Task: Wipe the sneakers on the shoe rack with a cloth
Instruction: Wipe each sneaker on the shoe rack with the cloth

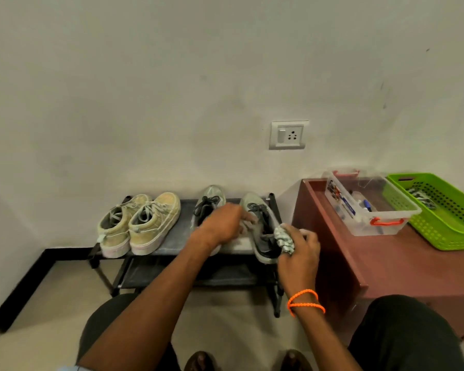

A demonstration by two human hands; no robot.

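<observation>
A black shoe rack against a wall holds 4 sneakers. The right grey sneaker is steadied by the left hand, fingers curled on its side. A bunched cloth is gripped in the right hand at the sneaker's heel.

Nothing can be read. The clear plastic box, up and right of the right hand, bears a colourful label, perhaps printed but too blurred.
</observation>
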